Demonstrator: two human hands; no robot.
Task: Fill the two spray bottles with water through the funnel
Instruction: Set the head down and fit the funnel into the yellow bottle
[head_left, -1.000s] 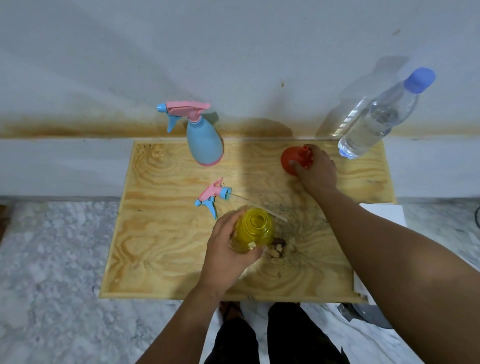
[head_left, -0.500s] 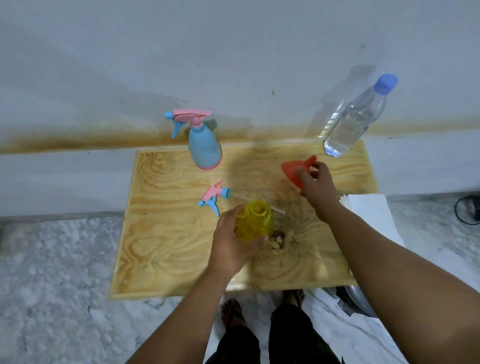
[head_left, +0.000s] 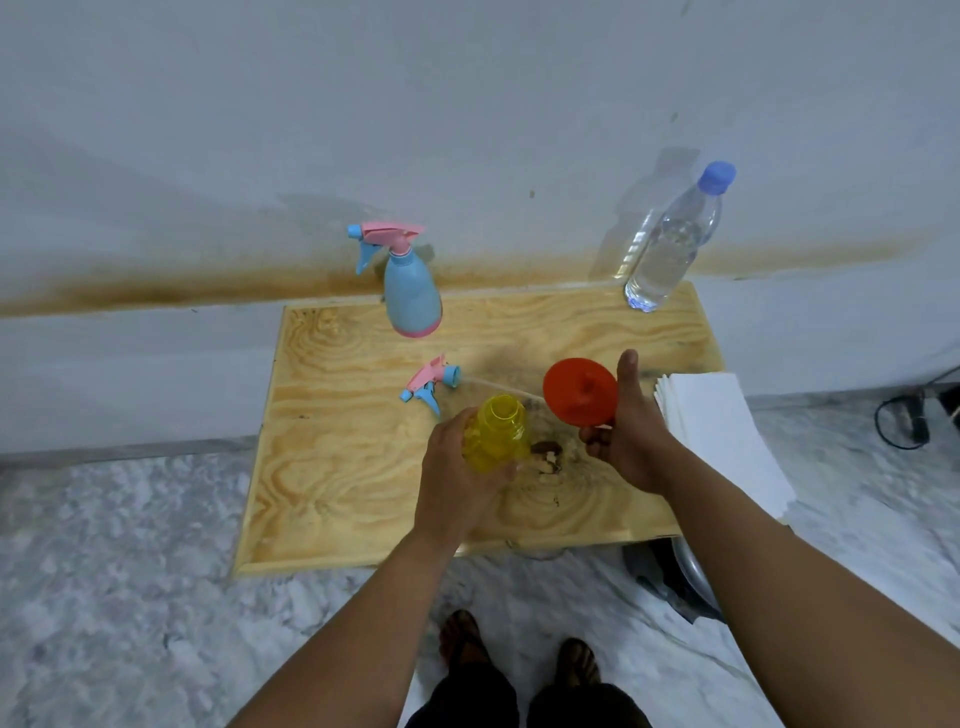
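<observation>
My left hand (head_left: 457, 478) grips a yellow spray bottle (head_left: 497, 432) that stands upright on the wooden board (head_left: 343, 467) with its neck uncapped. Its pink and blue spray head (head_left: 428, 384) lies on the board just behind it, tube pointing right. My right hand (head_left: 631, 436) holds the red funnel (head_left: 579, 391) in the air right of the yellow bottle, its wide mouth facing me. A blue spray bottle (head_left: 412, 291) with its spray head on stands at the back of the board. A clear water bottle (head_left: 670, 244) with a blue cap stands at the back right corner.
A stack of white paper towels (head_left: 722, 431) lies at the board's right edge. The board sits against a stained white wall, over a marble floor. A black cable (head_left: 904, 415) is on the floor at far right. My feet are below the front edge.
My right hand has lifted the red funnel off the board and brought it nearer, toward the yellow bottle, turning its mouth toward me. My left hand has stayed on the yellow bottle.
</observation>
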